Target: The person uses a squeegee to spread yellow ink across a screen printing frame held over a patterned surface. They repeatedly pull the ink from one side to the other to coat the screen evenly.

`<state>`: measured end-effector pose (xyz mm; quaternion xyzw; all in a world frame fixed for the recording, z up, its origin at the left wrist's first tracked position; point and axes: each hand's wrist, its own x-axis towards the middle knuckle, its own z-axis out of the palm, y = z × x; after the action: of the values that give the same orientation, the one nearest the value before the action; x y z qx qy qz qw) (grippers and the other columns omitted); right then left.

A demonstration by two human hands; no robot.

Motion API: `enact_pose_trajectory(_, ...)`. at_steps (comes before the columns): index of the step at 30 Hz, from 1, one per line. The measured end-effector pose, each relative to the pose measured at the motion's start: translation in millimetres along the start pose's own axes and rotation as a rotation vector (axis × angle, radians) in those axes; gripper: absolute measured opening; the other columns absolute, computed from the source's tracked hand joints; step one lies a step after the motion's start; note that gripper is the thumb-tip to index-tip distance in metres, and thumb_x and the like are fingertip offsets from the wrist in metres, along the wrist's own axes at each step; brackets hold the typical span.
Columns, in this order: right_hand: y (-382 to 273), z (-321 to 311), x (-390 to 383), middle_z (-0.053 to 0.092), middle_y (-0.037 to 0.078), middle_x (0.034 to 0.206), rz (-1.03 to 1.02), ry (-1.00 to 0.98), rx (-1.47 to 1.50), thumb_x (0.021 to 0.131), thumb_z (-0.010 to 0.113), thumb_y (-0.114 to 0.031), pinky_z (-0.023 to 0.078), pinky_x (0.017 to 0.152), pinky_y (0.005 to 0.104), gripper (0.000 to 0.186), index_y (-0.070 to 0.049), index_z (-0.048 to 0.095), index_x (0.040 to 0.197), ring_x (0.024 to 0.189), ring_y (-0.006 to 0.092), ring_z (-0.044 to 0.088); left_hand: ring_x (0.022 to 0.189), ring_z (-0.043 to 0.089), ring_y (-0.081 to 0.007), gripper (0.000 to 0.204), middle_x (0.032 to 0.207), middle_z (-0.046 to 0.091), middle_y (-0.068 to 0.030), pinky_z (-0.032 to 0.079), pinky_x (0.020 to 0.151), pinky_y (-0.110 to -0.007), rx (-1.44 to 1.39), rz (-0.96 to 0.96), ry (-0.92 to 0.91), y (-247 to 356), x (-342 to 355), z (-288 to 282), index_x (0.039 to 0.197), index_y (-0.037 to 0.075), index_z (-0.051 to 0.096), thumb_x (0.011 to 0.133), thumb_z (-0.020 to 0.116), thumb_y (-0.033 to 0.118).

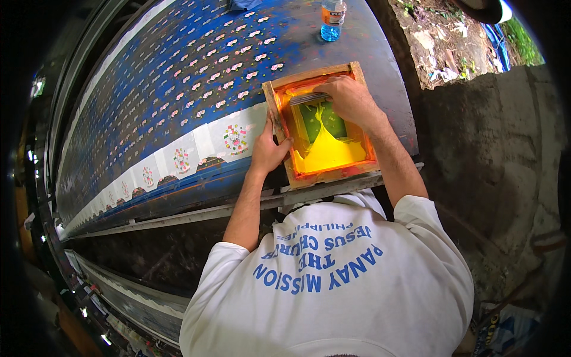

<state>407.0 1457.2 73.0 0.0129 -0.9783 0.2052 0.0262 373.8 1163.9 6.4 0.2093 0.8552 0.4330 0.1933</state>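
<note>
A wooden-framed printing screen (324, 176) lies at the near right end of a long table. Inside it, a thick pool of yellow ink (330, 156) spreads along the near side and narrows to a streak over the green mesh (308, 125). My left hand (270, 152) grips the frame's left rail, thumb on top and fingers along the outer side. At the far end of the screen, my right hand (351, 100) closes round a flat squeegee (304, 99), its fingers partly hidden. Orange and red ink stains the frame's inner edges.
Left of the screen, a row of white fabric pieces (205, 146) with colourful prints runs along the near edge. Small repeated prints cover the blue-stained table (178, 77). A bottle of blue liquid (331, 31) stands beyond the screen. A metal rail (238, 208) borders the table.
</note>
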Motion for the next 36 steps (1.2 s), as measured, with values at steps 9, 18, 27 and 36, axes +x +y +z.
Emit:
enact_pose_trajectory(9, -41.6, -18.1, -98.8, 0.078, 0.011, 0.132, 0.017, -0.219, 0.091, 0.090, 0.067, 0.009, 0.056, 0.111, 0.0444, 0.049, -0.014, 0.083, 0.131, 0.127, 0.0338, 0.070, 0.104, 0.080, -0.0460, 0.097, 0.114, 0.081, -0.0283, 0.064, 0.093, -0.053, -0.016, 0.020, 0.010, -0.6, -4.9, 0.8, 0.170, -0.003, 0.033, 0.091, 0.077, 0.032)
enact_pose_trajectory(18, -22.4, -33.1, -26.1, 0.081, 0.017, 0.117, 0.037, -0.293, 0.104, 0.093, 0.071, -0.001, 0.061, 0.099, 0.0493, 0.038, -0.013, 0.084, 0.127, 0.112, 0.0380, 0.076, 0.102, 0.080, -0.0494, 0.110, 0.115, 0.081, -0.0296, 0.064, 0.094, -0.053, 0.009, -0.018, -0.049, 8.1, -1.4, -4.5, 0.177, 0.000, 0.017, 0.091, 0.076, 0.034)
enact_pose_trajectory(27, -27.7, -27.0, -31.5, 0.080, 0.016, 0.125, 0.058, -0.267, 0.065, 0.093, 0.070, 0.005, 0.058, 0.105, 0.0471, 0.044, -0.011, 0.081, 0.133, 0.120, 0.0390, 0.073, 0.106, 0.079, -0.0476, 0.107, 0.116, 0.081, -0.0288, 0.063, 0.097, -0.051, -0.007, -0.065, -0.059, 9.0, -3.2, -7.2, 0.178, 0.004, 0.021, 0.092, 0.077, 0.034)
enact_pose_trajectory(36, -72.2, -27.6, -126.2, 0.075, 0.014, 0.136, 0.127, -0.195, 0.070, 0.086, 0.065, 0.009, 0.055, 0.113, 0.0456, 0.054, -0.011, 0.081, 0.134, 0.131, 0.0362, 0.068, 0.070, 0.080, -0.0376, 0.105, 0.077, 0.079, -0.0176, 0.068, 0.074, -0.047, -0.039, 0.017, -0.014, 8.3, -5.9, -4.9, 0.173, -0.006, 0.022, 0.091, 0.072, 0.035)
